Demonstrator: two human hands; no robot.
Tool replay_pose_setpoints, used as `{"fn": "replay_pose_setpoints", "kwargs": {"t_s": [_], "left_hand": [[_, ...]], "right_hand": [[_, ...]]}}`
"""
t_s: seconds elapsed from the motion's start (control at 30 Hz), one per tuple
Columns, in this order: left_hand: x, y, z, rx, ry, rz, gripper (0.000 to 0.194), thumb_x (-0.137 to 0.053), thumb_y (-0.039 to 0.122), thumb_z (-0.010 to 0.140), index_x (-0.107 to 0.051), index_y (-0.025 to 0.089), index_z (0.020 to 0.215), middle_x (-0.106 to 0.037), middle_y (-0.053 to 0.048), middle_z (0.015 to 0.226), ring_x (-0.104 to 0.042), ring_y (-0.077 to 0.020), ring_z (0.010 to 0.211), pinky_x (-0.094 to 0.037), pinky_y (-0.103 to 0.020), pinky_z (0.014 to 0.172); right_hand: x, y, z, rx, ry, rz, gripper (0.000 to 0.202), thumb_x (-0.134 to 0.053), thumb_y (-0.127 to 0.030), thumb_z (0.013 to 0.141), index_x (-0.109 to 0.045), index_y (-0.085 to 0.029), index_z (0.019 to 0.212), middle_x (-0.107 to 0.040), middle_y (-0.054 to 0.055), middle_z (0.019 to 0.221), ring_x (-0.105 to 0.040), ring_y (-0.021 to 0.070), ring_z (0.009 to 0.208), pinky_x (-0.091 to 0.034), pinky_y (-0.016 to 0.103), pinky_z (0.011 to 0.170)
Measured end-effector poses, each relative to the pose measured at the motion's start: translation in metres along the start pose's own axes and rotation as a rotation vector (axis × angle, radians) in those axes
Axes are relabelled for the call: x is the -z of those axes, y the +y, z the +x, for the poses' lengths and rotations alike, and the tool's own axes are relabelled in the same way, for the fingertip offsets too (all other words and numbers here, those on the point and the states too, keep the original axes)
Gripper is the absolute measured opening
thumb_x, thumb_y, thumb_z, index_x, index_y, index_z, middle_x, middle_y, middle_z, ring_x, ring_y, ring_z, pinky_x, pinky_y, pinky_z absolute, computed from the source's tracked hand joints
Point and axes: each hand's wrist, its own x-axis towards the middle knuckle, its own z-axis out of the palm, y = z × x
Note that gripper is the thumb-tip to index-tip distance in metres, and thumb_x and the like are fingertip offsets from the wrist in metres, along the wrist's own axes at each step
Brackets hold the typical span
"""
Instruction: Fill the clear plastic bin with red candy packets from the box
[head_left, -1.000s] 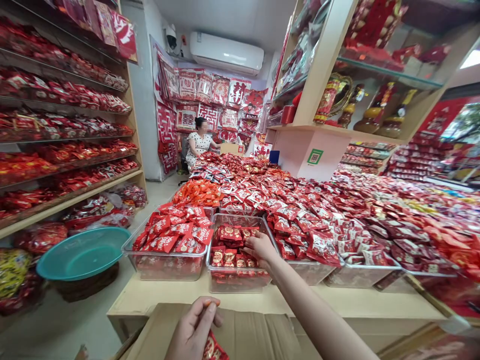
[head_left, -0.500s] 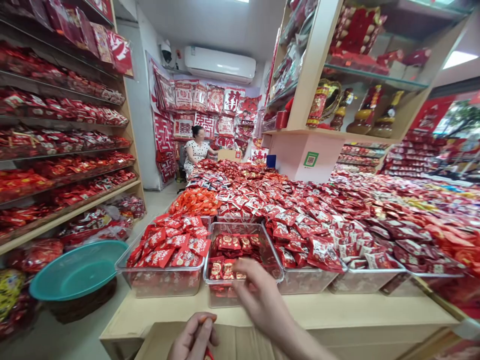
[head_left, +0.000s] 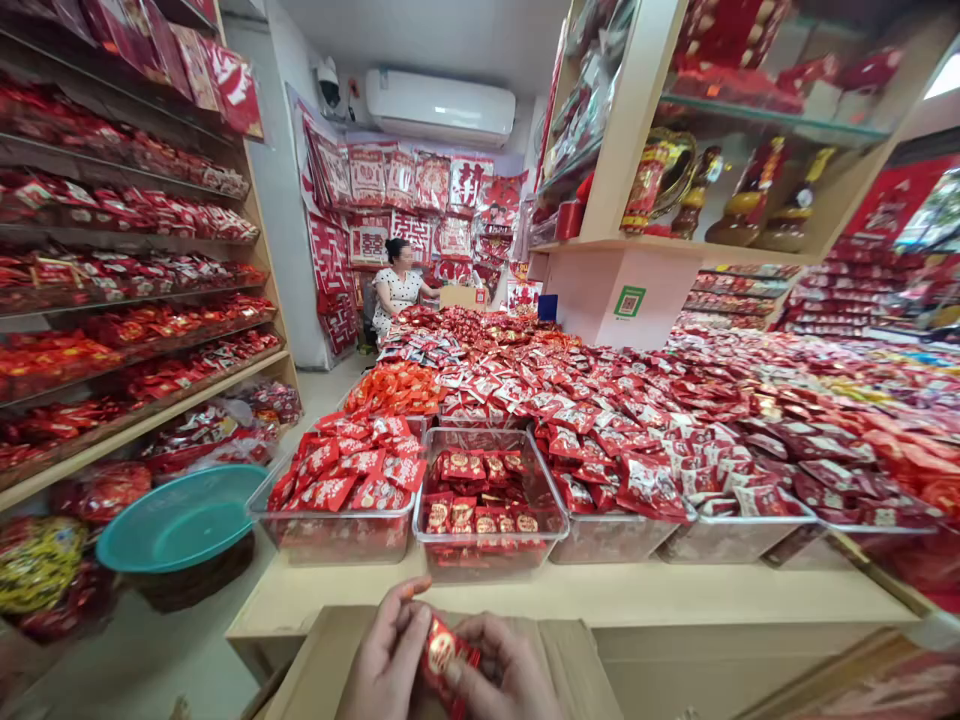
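Observation:
Low in the middle, over a cardboard box point(head_left: 330, 660), my two hands are together at a small red candy packet point(head_left: 441, 652) with a gold print. My left hand point(head_left: 394, 650) pinches the packet's left side, its index finger raised, with an orange tip. From the other side, my right hand point(head_left: 506, 668) grips the packet with thumb and fingers. Just beyond stands a clear plastic bin point(head_left: 491, 558), partly filled with matching red and gold packets point(head_left: 465, 515) lined up in rows near its front wall.
Another bin point(head_left: 341, 535) of red packets stands left, more bins point(head_left: 607, 540) right, on a pale counter point(head_left: 675, 595). A teal basin point(head_left: 187, 520) sits at floor level left, below packed shelves point(head_left: 127, 330). A person point(head_left: 399, 285) in a dotted top is at the back.
My right hand has come back from over the clear bin to meet my left hand at the red packet. The view has shifted slightly.

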Motion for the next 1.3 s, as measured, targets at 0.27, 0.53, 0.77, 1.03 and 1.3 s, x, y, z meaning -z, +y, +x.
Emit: {"fn": "replay_pose_setpoints", "kwargs": {"t_s": [0.27,0.53,0.77,1.03,1.3], "left_hand": [[-0.002,0.003,-0.004,0.028,-0.154,-0.005,0.033,-0.058,0.036,0.075,-0.051,0.022,0.104,-0.063,0.003,0.071,-0.053,-0.0114,0.058,-0.044,-0.021,0.051],[0.0,0.001,-0.004,-0.023,-0.18,-0.031,0.027,-0.057,0.03,0.077,-0.049,0.024,0.102,-0.066,0.0,0.087,-0.06,-0.0148,0.078,-0.048,-0.025,0.07],[0.0,0.0,-0.003,0.007,-0.204,0.153,0.033,-0.052,0.038,0.078,-0.05,0.023,0.107,-0.059,-0.006,0.108,-0.055,-0.0221,0.1,-0.046,-0.033,0.082],[0.003,-0.003,-0.006,-0.198,-0.165,0.207,0.036,-0.049,0.024,0.081,-0.041,0.027,0.116,-0.05,-0.007,0.122,-0.04,-0.0219,0.119,-0.03,-0.038,0.1],[-0.004,0.002,-0.009,0.005,-0.249,0.006,0.046,-0.051,0.028,0.08,-0.034,0.027,0.122,-0.058,-0.007,0.113,-0.06,-0.0191,0.091,-0.048,-0.032,0.077]], "right_hand": [[0.011,-0.023,-0.009,-0.098,0.049,0.038,0.044,-0.07,-0.051,0.058,-0.049,-0.014,0.073,-0.06,0.001,0.061,-0.049,0.0079,0.049,-0.034,0.018,0.042],[0.009,-0.008,-0.012,-0.004,0.093,0.028,0.033,-0.065,-0.044,0.068,-0.053,-0.016,0.078,-0.062,0.003,0.068,-0.055,0.0127,0.057,-0.04,0.022,0.048],[0.007,-0.013,-0.02,0.488,0.106,-0.479,0.015,-0.052,-0.011,0.075,-0.062,-0.02,0.084,-0.059,0.007,0.093,-0.055,0.0179,0.091,-0.045,0.03,0.079],[0.006,-0.003,-0.016,0.193,0.144,-0.07,0.039,-0.058,-0.029,0.076,-0.043,-0.02,0.111,-0.057,0.011,0.099,-0.058,0.0186,0.086,-0.049,0.03,0.069],[0.006,-0.005,-0.012,0.098,0.179,0.129,0.049,-0.066,-0.04,0.069,-0.04,-0.021,0.106,-0.058,-0.002,0.069,-0.052,0.0097,0.056,-0.039,0.02,0.049]]}}
